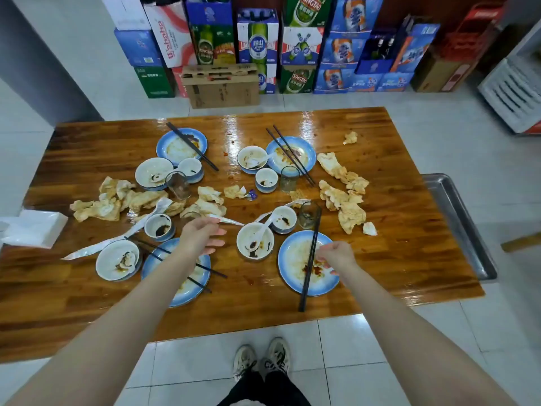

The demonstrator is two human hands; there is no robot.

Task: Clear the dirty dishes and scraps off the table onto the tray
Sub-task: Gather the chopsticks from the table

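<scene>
The wooden table (395, 259) holds several blue-rimmed plates, white bowls, small cups, glasses, dark chopsticks and crumpled stained napkins (342, 200). My left hand (202, 235) hovers with its fingers apart and nothing in it, between the near left plate (175, 288) and a sauce-smeared bowl with a spoon (254, 240). Over the near right plate (292, 259), my right hand (336, 254) has loosely curled fingertips just right of the chopsticks (308, 268) lying across that plate. The metal tray (456, 218) sits past the table's right edge, with nothing seen on it.
A white tissue pack (32, 227) lies at the table's left edge. Stacked beer cartons (257, 45) and a cardboard box (222, 86) line the far wall. Beyond the tray is a white slatted unit (515, 89). My shoes (263, 358) stand on the tiled floor.
</scene>
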